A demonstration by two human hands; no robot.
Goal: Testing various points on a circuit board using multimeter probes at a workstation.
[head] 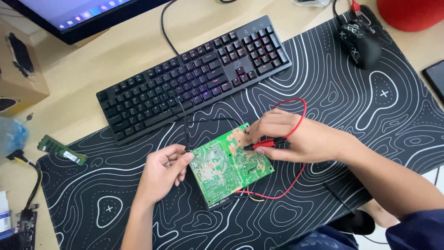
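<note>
Probing is under way: your left hand [163, 169] grips the green circuit board [230, 164]; your right hand [296, 139] pinches red probes [267, 142] against it.

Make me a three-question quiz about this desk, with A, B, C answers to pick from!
1. Where is the green circuit board?
A. on the patterned desk mat
B. on top of the keyboard
C. inside the cardboard box

2. What colour is the probe in the right hand?
A. blue
B. red
C. yellow

3. What is the left hand doing?
A. typing on the keyboard
B. gripping the mouse
C. pinching a black probe at the board's left edge

Answers:
1. A, the board lies on the mat, in front of the keyboard.
2. B, a red probe and red wire run from that hand.
3. C, its fingertips meet at the board's left edge, where a thin black lead comes down.
</note>
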